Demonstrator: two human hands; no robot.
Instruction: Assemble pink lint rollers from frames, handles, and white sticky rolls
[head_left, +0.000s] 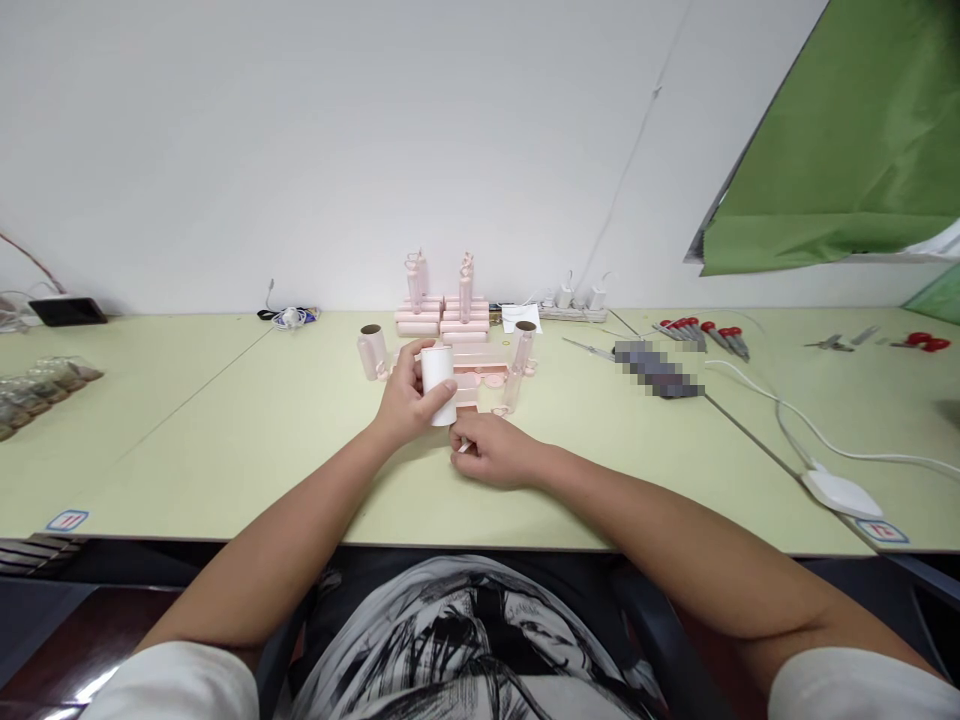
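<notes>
My left hand (409,396) is wrapped round a white cylinder (439,388), holding it tilted slightly above the table. Just below and to its right, my right hand (491,450) is closed, with a small white piece (466,446) showing between the fingers; its kind is too small to tell. Behind the hands lie pale pink parts (491,380), among them round rings and flat pieces. A pink tube with a brown open top (371,352) stands left of my left hand. Another such tube (523,350) is on the right, by a clear cylinder (513,388).
Pink cylinders (418,325) are stacked at the wall, with slim pink bottles (465,297) on top. To the right are a power strip (577,313), a blurred-out dark object (658,370), red-handled tools (682,328) and a white adapter (844,492). Filled plastic bags (45,390) lie far left.
</notes>
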